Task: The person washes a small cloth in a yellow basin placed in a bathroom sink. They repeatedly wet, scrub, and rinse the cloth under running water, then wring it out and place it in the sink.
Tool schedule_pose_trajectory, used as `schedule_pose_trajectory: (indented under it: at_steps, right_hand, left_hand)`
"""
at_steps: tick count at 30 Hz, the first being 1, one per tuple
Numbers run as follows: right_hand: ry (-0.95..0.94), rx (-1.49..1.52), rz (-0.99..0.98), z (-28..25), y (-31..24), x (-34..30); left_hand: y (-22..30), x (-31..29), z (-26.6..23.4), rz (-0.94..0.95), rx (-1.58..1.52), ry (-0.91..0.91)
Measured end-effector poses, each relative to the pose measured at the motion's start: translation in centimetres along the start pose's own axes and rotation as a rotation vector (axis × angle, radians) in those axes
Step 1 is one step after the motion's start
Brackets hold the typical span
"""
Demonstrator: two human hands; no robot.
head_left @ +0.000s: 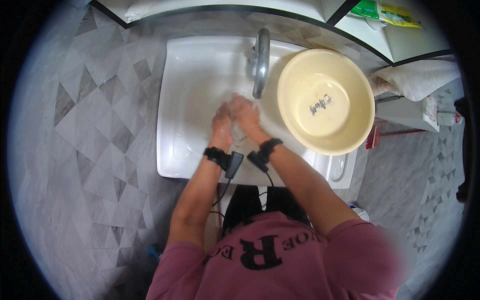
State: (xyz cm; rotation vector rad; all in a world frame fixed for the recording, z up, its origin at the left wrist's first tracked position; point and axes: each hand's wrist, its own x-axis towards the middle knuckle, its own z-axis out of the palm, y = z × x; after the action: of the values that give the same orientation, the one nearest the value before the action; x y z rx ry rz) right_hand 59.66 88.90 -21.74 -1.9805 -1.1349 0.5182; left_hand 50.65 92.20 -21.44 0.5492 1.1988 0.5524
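My left hand [222,125] and my right hand [245,112] are close together, almost touching, inside a white sink [187,100]. Both look wet, and motion smears their fingers, so I cannot make out how they are bent or whether anything small lies between them. Just beyond my right hand rises a chrome faucet [262,62], its spout curving down toward me. Some water seems to splash around the hands. A cream-yellow plastic basin [327,132] with dark printing on its bottom rests over the sink's right side, apart from my right hand.
Each wrist wears a black band with a small box and a cable. A white shelf [295,11] with green and yellow packets [382,13] hangs beyond the sink. A light towel [420,80] is at the right, with a red brush [373,137] below. Grey patterned tiles [100,135] lie leftward.
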Motion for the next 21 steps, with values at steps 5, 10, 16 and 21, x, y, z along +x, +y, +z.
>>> schedule_pose_trajectory:
  at_steps: [5,10,16,21]
  right_hand:
    - [-0.441,-0.205,0.532,-5.8,4.1,0.4]
    - [0.102,0.027,0.396,-6.2,7.6,-2.4]
    - [-0.323,0.178,0.329,-0.5,5.5,-2.0]
    - [-0.321,0.593,0.06,-2.1,-3.1,-1.6]
  left_hand:
    - [2.1,-2.0,0.9,0.093,0.477,-0.075]
    - [4.2,0.2,-5.7,-0.035,0.323,0.024]
    - [1.0,1.0,-5.1,-0.407,-0.081,-0.094]
    - [-2.9,4.3,-5.7,-0.225,-0.41,-0.289]
